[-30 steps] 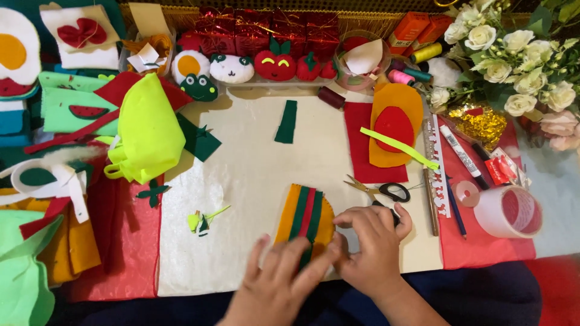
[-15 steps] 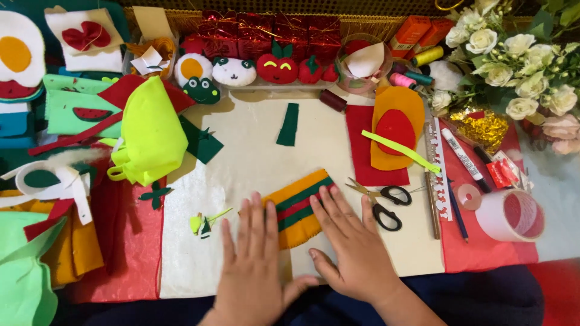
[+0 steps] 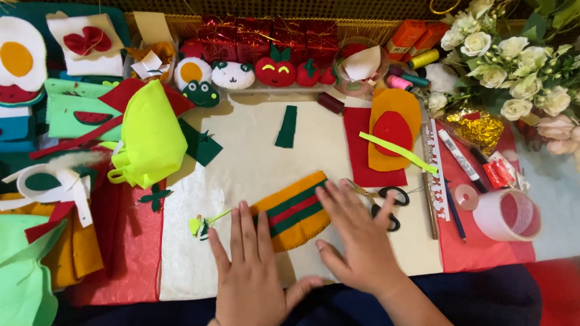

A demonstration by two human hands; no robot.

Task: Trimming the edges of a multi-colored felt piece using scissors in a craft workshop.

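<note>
Head view: left hand (image 3: 251, 268) and right hand (image 3: 356, 238), both flat and unclenched, press striped orange felt piece (image 3: 294, 209); scissors (image 3: 382, 201) just right, unused.

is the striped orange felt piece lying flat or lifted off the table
Flat. The striped felt piece lies spread on the cream cloth, with left hand and right hand pressing its edges.
</note>
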